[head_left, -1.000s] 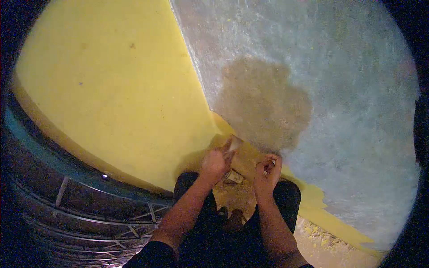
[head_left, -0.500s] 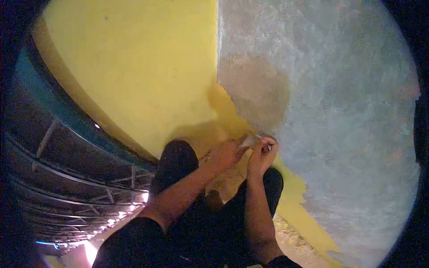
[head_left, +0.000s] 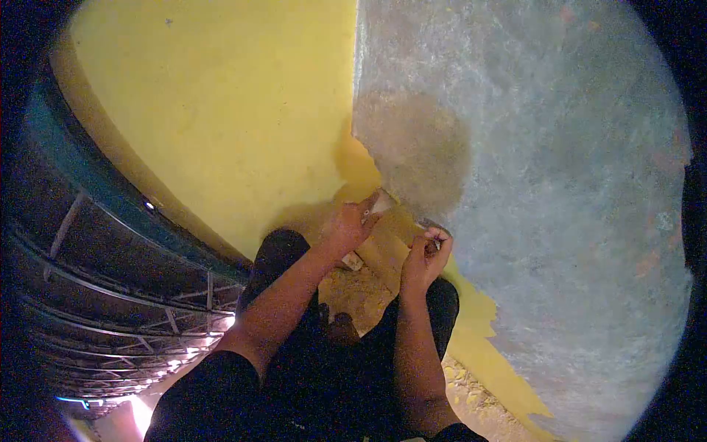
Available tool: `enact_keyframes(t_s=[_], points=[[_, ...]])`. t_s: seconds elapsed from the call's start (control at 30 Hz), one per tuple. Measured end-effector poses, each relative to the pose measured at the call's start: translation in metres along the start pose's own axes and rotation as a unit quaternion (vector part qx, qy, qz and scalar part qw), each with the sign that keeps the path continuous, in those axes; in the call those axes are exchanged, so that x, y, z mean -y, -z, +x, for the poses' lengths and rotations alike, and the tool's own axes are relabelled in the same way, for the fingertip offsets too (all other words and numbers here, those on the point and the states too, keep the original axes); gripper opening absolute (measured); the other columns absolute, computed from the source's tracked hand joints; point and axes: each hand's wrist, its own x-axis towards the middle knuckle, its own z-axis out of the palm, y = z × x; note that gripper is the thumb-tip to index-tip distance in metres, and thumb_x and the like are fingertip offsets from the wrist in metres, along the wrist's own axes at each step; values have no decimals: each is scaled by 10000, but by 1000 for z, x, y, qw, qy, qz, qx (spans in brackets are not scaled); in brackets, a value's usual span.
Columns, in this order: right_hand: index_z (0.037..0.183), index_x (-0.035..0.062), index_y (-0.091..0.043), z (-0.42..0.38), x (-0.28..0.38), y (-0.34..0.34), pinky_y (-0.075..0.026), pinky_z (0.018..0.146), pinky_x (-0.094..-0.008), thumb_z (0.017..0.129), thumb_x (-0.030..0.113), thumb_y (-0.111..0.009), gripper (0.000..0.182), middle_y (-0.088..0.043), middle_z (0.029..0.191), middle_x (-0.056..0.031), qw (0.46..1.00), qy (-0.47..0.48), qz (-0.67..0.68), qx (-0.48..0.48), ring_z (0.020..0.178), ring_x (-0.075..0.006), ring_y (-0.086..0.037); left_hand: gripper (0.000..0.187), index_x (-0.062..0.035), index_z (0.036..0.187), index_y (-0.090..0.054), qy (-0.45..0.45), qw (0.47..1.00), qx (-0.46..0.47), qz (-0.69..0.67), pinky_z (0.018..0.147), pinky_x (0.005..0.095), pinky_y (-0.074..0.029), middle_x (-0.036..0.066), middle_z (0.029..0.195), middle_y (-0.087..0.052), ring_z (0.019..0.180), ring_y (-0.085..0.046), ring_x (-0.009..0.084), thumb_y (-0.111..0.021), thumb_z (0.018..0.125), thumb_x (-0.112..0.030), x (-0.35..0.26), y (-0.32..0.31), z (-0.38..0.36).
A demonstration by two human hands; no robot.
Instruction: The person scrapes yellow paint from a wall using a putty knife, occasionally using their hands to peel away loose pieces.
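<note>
My left hand (head_left: 347, 227) is closed around a putty knife. Its pale, flared blade (head_left: 381, 201) lies close to the ragged edge of the yellow paint (head_left: 368, 166), and the handle's end (head_left: 353, 261) shows below my palm. To the right, my right hand (head_left: 426, 258) is curled with fingers bent, around a thin dark-edged piece (head_left: 434, 225) mostly hidden by them; I cannot tell what it is. Both hands are in front of the wall, where yellow paint meets a bare grey surface (head_left: 545, 162).
My dark-clothed knees (head_left: 283, 254) are bent on either side of my hands. Crumbly yellowish debris (head_left: 471, 390) lies along the wall's foot. At the left, a dark roof frame with metal beams (head_left: 110, 295) and bright lights curves past a teal edge (head_left: 81, 158).
My left hand has moved left and slightly up with the putty knife, away from my right hand. My right hand has shifted only a little; the view has drifted slightly.
</note>
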Motion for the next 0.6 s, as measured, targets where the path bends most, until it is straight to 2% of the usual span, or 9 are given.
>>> enact_keyframes(t_s=[0.17, 0.23, 0.37, 0.43, 0.57, 0.6], points=[[1091, 69, -509, -4, 13, -4, -487, 656, -257, 990, 15, -588, 139, -553, 964, -33, 999, 3, 33, 1, 750, -102, -547, 545, -172, 1455, -580, 9, 999, 37, 32, 871, 546, -554, 289, 1116, -700, 989, -687, 464, -614, 991, -456, -21, 30, 3], [1090, 68, -510, -4, 18, -6, -490, 657, -262, 991, 17, -584, 134, -557, 958, -34, 999, -5, 46, -1, 738, -100, -542, 595, -177, 1509, -516, 70, 990, 120, 27, 918, 525, -543, 276, 1145, -697, 1033, -680, 455, -609, 994, -459, -24, 37, 6], [1098, 72, -509, -4, 19, -1, -490, 653, -265, 983, 7, -586, 153, -560, 955, -36, 998, -20, 53, 16, 731, -98, -543, 633, -183, 1544, -465, 21, 995, 94, 38, 961, 512, -531, 285, 1165, -685, 1076, -671, 447, -620, 993, -452, -7, 27, 7], [1109, 73, -505, -1, 2, 1, -485, 646, -261, 973, -1, -594, 178, -561, 953, -38, 1000, 3, 27, 4, 722, -99, -548, 645, -192, 1553, -453, -22, 997, 63, 36, 987, 509, -523, 294, 1188, -672, 1104, -664, 449, -649, 983, -422, 4, 21, 7], [1121, 69, -500, -2, 5, 0, -485, 648, -254, 971, -14, -589, 193, -563, 957, -40, 1000, -1, 25, 9, 726, -99, -553, 639, -201, 1560, -443, -13, 995, 83, 57, 968, 521, -524, 297, 1161, -679, 1072, -670, 458, -648, 989, -400, 4, 24, 7], [1122, 68, -498, -2, 5, 0, -487, 651, -256, 968, -21, -584, 197, -558, 960, -38, 1000, -8, 29, 4, 734, -99, -555, 624, -205, 1559, -445, -55, 997, 41, 46, 937, 523, -533, 299, 1127, -686, 1043, -677, 461, -632, 997, -402, 12, 15, 7]])
